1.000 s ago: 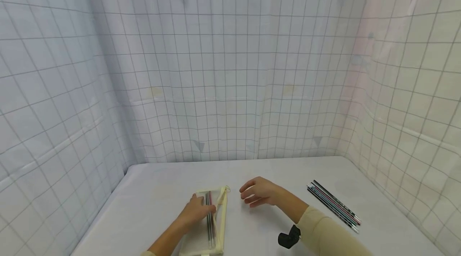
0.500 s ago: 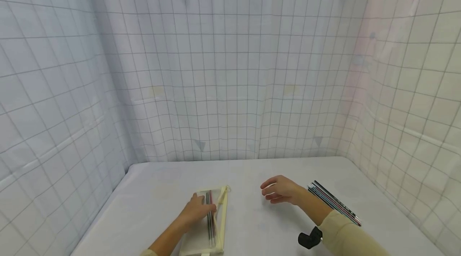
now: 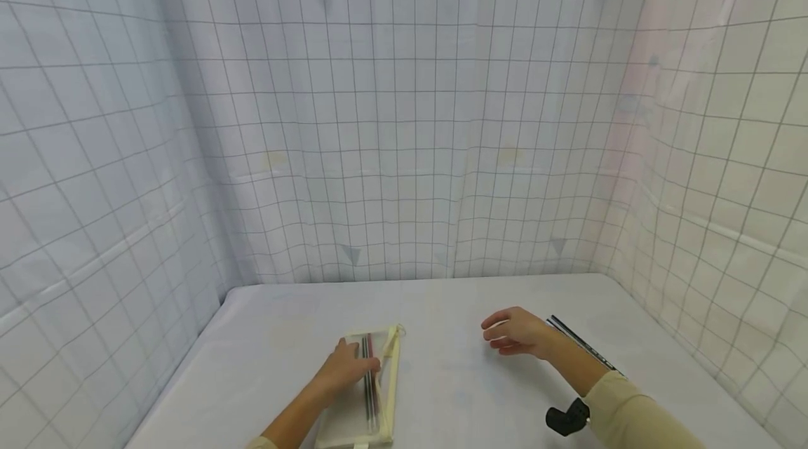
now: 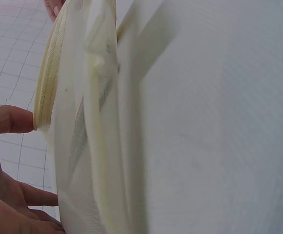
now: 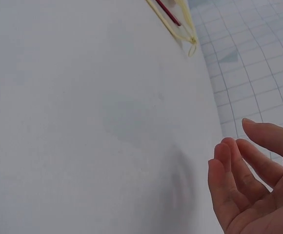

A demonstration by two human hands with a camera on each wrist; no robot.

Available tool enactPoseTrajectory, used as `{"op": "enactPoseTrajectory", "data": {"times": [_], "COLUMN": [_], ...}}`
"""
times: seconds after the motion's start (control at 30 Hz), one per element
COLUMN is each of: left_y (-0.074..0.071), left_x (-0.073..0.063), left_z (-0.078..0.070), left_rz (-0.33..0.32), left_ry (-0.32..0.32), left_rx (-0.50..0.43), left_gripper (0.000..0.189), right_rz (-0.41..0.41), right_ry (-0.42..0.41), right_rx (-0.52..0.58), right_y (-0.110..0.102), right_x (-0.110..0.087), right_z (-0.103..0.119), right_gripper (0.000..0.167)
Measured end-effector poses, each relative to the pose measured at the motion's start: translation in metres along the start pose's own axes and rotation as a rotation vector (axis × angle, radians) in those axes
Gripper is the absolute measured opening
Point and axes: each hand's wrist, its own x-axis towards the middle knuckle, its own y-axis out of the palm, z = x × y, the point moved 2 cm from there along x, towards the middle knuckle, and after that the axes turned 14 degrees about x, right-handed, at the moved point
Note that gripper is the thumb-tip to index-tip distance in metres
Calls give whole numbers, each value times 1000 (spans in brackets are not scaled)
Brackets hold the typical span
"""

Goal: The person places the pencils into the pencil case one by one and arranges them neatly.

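Note:
A clear pouch [image 3: 344, 422] with cream edging and a zip lies on the white table, a few dark and reddish pencils [image 3: 369, 396] visible inside. My left hand [image 3: 344, 369] rests on it, fingers spread over the clear side. In the left wrist view the left thumb [image 4: 15, 120] touches the zip edge [image 4: 48, 80]. Farther right, my right hand [image 3: 519, 332] hovers over the table holding nothing, its fingers loosely bent. Behind that forearm lies a bunch of pencils [image 3: 583, 344], mostly hidden by the arm.
White sheets with a grid pattern [image 3: 404, 119] hang at the back and both sides of the table [image 3: 442, 393]. A black device [image 3: 567, 418] is by the right wrist. A cord loop [image 5: 192, 49] sticks out from the pouch's corner.
My right hand has moved right, away from the pouch and toward the loose pencils, and its forearm now covers more of them. The left hand and pouch have stayed in place.

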Motion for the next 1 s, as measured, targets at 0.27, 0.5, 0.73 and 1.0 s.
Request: {"op": "enactPoseTrajectory", "data": {"times": [0.27,0.5,0.73,1.0], "left_y": [1,0,-1,-2], "left_x": [0,0,-1,-2], "left_z": [-2,-1,-3,-4], "left_rz": [7,13,11,12], "left_ry": [-3,-16,-4,0], "left_rx": [0,3,7,6], "left_gripper": [89,89,90,89], "right_rz": [-34,-74,-95,-65], "right_ry": [6,-1,8,-9], "right_rx": [-25,-33,-62,-71], "right_y": [-32,-53,-71,-93], "right_x": [-10,-19,-24,-32], "right_z": [2,-2,-2,-6], "right_gripper": [39,37,38,38]}}
